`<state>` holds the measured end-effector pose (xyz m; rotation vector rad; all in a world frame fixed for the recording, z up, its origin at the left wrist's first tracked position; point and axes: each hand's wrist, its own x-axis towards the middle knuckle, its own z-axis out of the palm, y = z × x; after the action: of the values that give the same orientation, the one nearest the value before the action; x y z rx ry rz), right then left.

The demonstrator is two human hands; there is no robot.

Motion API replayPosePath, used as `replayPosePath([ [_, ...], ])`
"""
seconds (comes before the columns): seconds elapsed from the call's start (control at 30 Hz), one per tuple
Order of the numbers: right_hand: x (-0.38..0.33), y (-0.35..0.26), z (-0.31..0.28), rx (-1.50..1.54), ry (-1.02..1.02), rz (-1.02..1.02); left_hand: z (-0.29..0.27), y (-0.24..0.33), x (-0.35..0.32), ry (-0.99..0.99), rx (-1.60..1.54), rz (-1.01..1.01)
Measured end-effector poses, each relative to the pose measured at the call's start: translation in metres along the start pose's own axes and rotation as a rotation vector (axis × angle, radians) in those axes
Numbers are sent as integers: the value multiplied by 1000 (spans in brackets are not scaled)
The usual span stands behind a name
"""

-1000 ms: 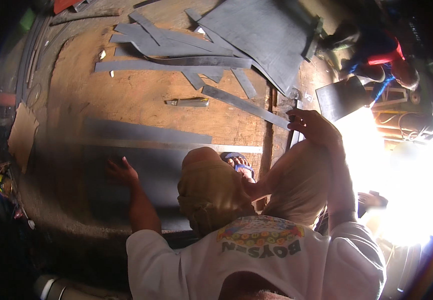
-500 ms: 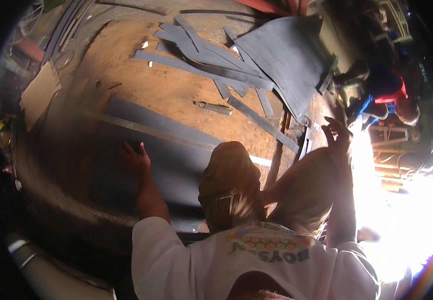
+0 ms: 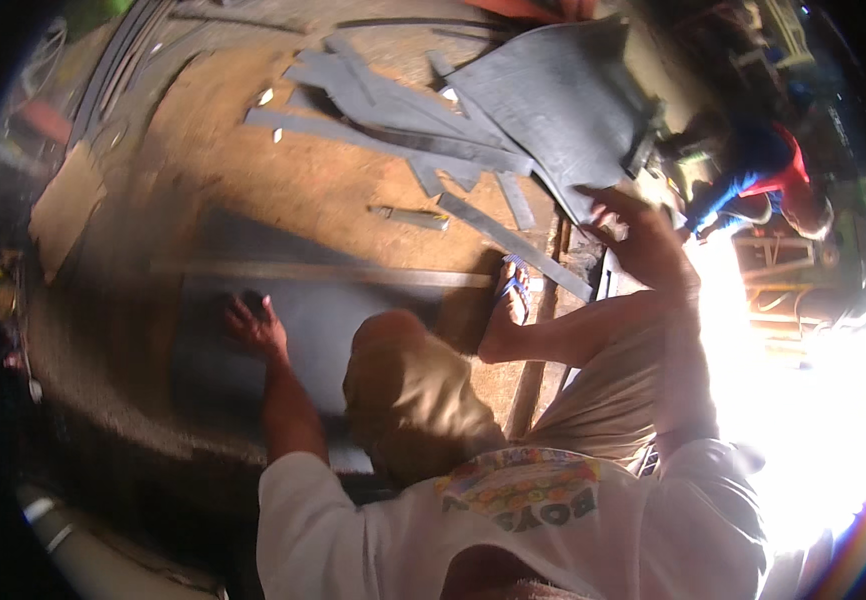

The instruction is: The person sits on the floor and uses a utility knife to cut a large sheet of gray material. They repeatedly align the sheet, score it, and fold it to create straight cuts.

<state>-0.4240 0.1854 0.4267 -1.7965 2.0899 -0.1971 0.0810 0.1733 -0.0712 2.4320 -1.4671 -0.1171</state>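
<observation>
My left hand (image 3: 256,328) rests on a dark rubber-like sheet (image 3: 318,325), fingers spread and holding nothing. Across that sheet, beyond the hand, lies a long flat metal straightedge (image 3: 353,272). My right hand (image 3: 643,240) is raised over the right side, its fingers loosely bent and apart, with nothing visible in them. Beneath it are a large dark sheet (image 3: 558,95) and a narrow dark strip (image 3: 513,245). What looks like a utility knife (image 3: 410,217) lies on the wooden board (image 3: 323,185), touched by neither hand.
Dark offcut strips (image 3: 393,110) are piled at the far middle. A piece of cardboard (image 3: 68,210) lies at the left. My sandalled foot (image 3: 515,290) is by the straightedge's right end. Another person (image 3: 768,180) crouches at the far right, near strong glare.
My right hand has moved left and a little toward the far side. My knee has shifted left, and my sandalled foot now shows. The left hand stays on the sheet.
</observation>
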Motion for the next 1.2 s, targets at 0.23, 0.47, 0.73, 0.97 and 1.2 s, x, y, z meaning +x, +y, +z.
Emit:
replayPosePath([
  [0.23, -31, -7, 1, -76, -453, -37, 29, -23, 2, 105, -21, 75],
  [0.47, -60, 18, 21, 42, -345, -179, 5, -14, 18, 221, -17, 166],
  [0.73, -40, 16, -9, -38, -513, -171, -23, 7, -1, 167, 333, 91],
  [0.97, -42, 15, -11, -13, -499, -161, -5, 2, -4, 312, 290, 164],
  [1.2, -41, 25, 9, -6, -420, -188, -10, -3, 1, 225, 360, 94],
])
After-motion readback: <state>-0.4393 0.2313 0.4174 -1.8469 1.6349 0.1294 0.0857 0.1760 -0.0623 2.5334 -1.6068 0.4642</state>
